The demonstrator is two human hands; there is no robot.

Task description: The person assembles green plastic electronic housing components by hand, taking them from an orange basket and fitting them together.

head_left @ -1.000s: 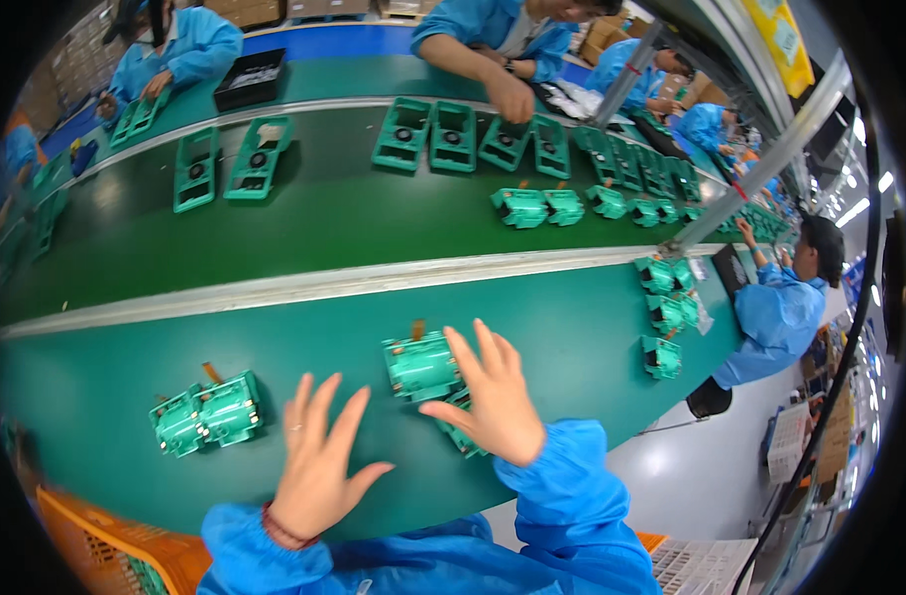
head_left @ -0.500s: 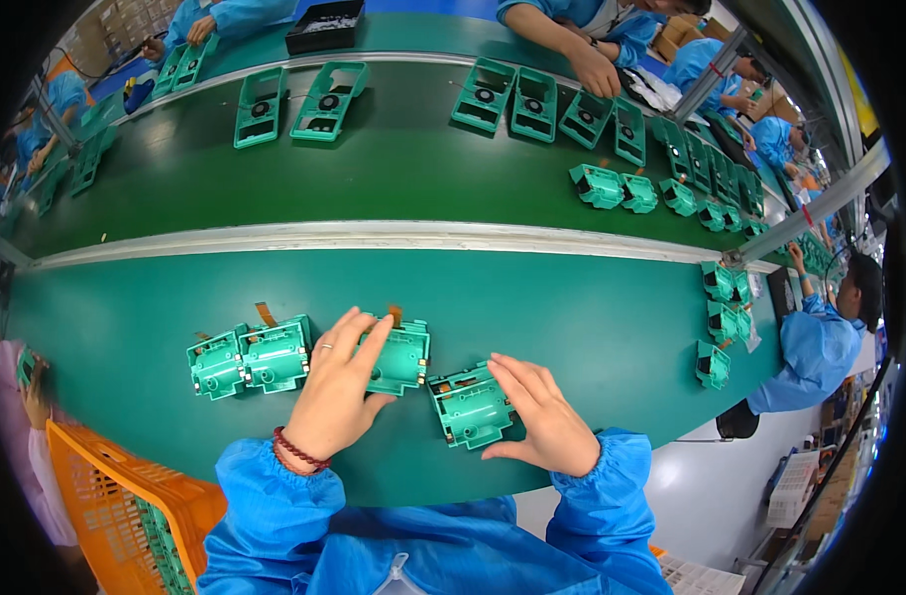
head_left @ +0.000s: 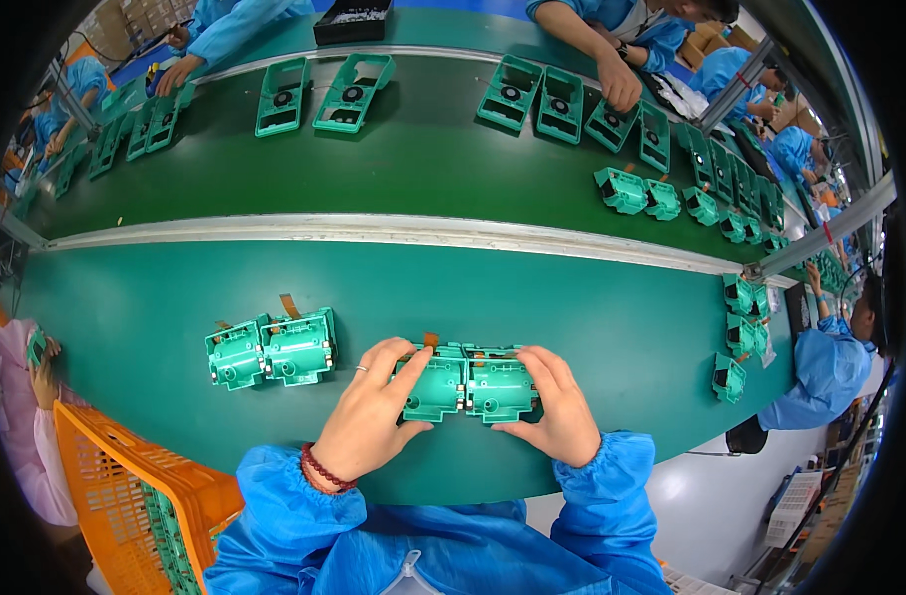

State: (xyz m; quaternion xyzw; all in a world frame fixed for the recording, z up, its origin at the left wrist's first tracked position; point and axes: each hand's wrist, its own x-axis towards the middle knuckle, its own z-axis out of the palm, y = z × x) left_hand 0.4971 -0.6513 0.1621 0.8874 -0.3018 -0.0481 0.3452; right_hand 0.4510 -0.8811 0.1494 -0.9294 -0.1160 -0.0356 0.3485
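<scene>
Two handheld housings (head_left: 491, 385), parts (head_left: 166, 535) in crate (head_left: 197, 484)

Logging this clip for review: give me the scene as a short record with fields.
Left hand: holds left housing, fingers above, thumb below
Right hand: holds right housing, beside the other
Second pair: two green housings, left of the hands
Surface: green table
Lower left: orange crate, green parts inside

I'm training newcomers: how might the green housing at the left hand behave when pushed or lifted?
The green housing looks like moulded plastic, so it is probably stiff. Lying flat and boxy, it would likely slide rather than roll. The thin orange strip at its far edge looks flexible and may bend if caught.
</scene>
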